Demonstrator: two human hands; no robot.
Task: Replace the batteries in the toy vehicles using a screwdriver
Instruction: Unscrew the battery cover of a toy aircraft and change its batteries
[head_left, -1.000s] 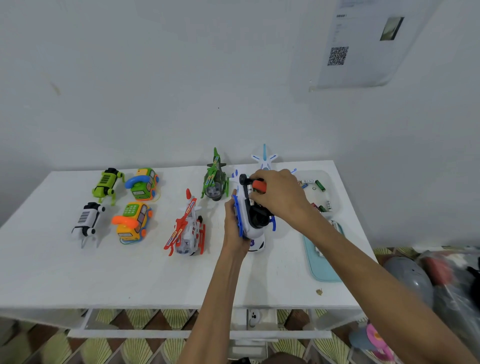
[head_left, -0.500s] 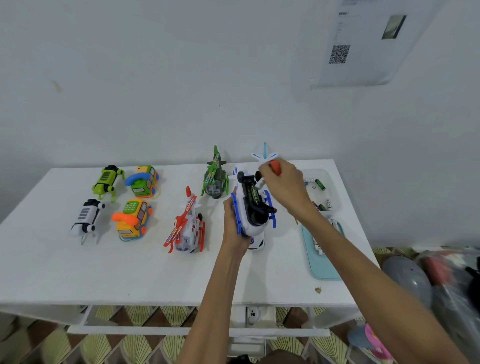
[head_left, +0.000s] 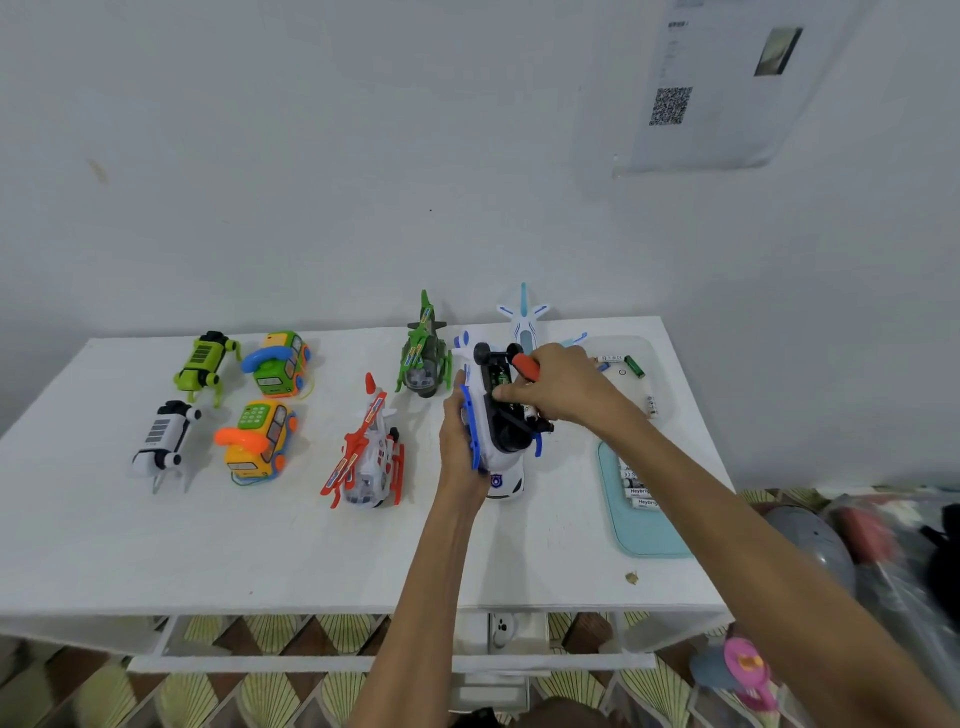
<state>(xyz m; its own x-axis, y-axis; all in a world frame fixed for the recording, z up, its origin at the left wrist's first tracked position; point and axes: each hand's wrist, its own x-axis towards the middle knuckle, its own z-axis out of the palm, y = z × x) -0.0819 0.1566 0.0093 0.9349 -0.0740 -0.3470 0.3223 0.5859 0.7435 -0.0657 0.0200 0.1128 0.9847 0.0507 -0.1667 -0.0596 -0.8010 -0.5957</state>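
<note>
I have the white and blue toy helicopter (head_left: 498, 415) tipped belly-up near the back right of the table (head_left: 104, 545), and my left hand (head_left: 460, 441) is closed around its left flank to steady it. My right hand (head_left: 558, 387) is wrapped around the orange-handled screwdriver (head_left: 525, 365), grip closed on the handle, while its fingertips (head_left: 500, 395) reach down into the open battery bay, where I can make out a green battery (head_left: 497, 378). I judge the step in hand to be working a cell in or out of that bay (which of the two I cannot tell from here), with the cover already off, though I cannot pick out where the cover lies. The next move calls for a light, exact pinch with the screwdriver kept tucked clear in the palm, then a short reach right. There, the clear tray (head_left: 660, 374) at the back corner holds loose batteries, and the pale blue tray (head_left: 644, 540) just in front of it holds a pack, partly hidden by my forearm. Room is tight on that side: both trays sit close to the right edge of the table, and the white toy plane (head_left: 523, 322) stands just behind the helicopter against the wall. To the left, the green helicopter (head_left: 423, 358) and the red helicopter (head_left: 366, 452) are near, so setting the toy down is safest in the bare stretch toward the front edge.
</note>
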